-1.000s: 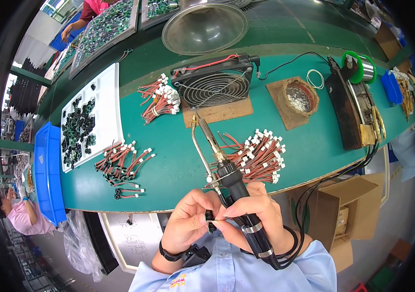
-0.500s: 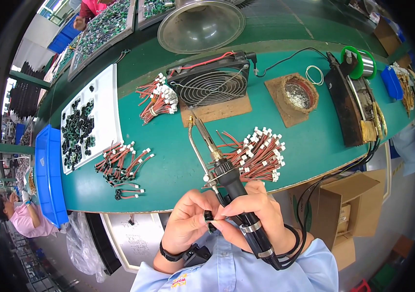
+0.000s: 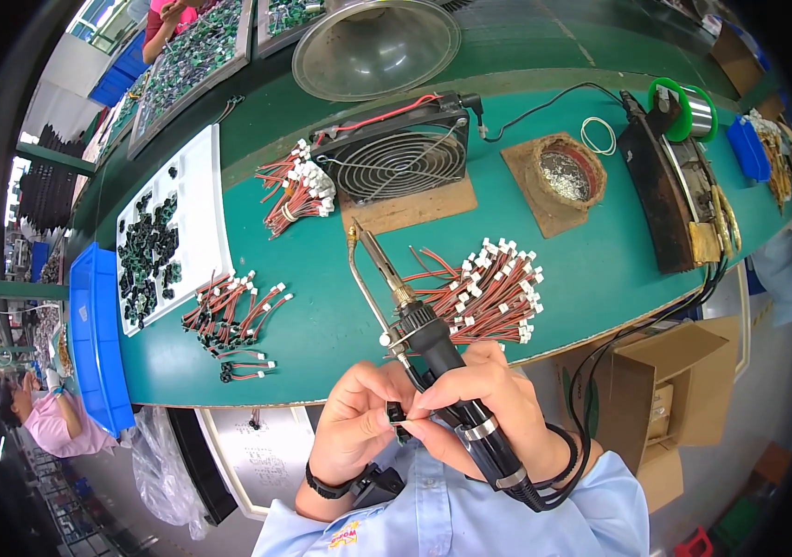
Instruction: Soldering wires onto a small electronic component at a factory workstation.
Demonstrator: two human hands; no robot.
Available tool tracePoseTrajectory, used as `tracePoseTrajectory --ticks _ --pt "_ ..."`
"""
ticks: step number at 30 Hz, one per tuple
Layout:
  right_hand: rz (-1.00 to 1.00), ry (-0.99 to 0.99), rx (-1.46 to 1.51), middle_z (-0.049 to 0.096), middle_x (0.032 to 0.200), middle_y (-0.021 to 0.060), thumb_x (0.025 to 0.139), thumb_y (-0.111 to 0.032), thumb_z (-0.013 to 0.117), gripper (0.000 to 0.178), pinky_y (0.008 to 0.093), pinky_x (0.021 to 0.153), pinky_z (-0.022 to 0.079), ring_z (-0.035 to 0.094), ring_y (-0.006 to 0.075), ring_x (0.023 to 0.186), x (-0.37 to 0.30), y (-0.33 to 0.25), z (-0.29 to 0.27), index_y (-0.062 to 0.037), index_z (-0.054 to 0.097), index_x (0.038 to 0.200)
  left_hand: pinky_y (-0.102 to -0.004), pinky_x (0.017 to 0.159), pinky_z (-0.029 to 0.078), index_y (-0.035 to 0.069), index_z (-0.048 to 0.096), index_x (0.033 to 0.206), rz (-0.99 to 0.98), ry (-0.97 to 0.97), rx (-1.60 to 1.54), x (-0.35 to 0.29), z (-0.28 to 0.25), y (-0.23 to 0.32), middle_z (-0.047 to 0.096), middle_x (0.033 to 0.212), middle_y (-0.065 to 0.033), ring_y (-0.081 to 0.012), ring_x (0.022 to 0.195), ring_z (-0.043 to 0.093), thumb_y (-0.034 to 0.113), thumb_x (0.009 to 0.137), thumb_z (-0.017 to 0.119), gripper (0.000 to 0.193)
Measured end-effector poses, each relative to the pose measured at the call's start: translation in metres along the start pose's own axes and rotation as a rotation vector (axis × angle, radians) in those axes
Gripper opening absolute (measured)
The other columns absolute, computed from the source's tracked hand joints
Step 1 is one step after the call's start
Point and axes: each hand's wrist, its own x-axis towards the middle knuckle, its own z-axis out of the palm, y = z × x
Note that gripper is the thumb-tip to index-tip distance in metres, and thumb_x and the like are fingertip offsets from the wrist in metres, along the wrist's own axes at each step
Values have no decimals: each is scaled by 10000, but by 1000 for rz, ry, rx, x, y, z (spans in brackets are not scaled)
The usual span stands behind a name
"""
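My left hand [image 3: 351, 429] is closed in front of my chest, pinching a small black component [image 3: 395, 411] with a bit of green at its lower end. My right hand [image 3: 498, 408] is wrapped around a soldering iron with a wire-feed tube [image 3: 433, 336], whose tip points up and away over the bench. The thumb and fingertip of that hand also meet at the component; whether they grip a thin wire there is too small to tell. Just beyond the iron lies a spread of red-and-black wire leads with white connectors [image 3: 498, 292].
Left on the green bench are finished-looking leads with black ends [image 3: 229, 316], a white tray [image 3: 201, 204] of small black parts and a blue bin [image 3: 99, 343]. Farther back stand a fan [image 3: 400, 158], a solder pot [image 3: 567, 176], a solder spool [image 3: 693, 113] and a bundle of leads [image 3: 298, 190].
The whole view has shifted slightly. My hands keep the same hold on the component and the iron. At the far upper left, another person's hands have moved.
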Motion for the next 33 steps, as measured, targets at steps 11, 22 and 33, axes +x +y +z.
tracePoseTrajectory --ticks 11,22,33 --pt "80 32 104 623 824 2 648 20 722 360 289 673 359 563 167 632 -3 0 3 -102 571 952 -277 713 390 69 487 962 20 -14 16 0 -1 -1 492 861 -74 -154 788 472 109 869 592 145" --pt "72 -4 48 651 731 4 664 -21 766 395 280 735 389 596 160 618 0 0 0 -116 515 954 -293 759 398 69 484 959 22 -26 14 1 1 -1 492 871 -71 -164 832 488 137 870 598 160" --pt "61 -8 54 652 728 0 654 -20 769 408 280 727 396 583 168 608 0 0 -1 -121 517 958 -275 749 394 69 481 958 20 -15 34 -1 -1 -2 491 878 -67 -146 822 480 130 868 601 162"
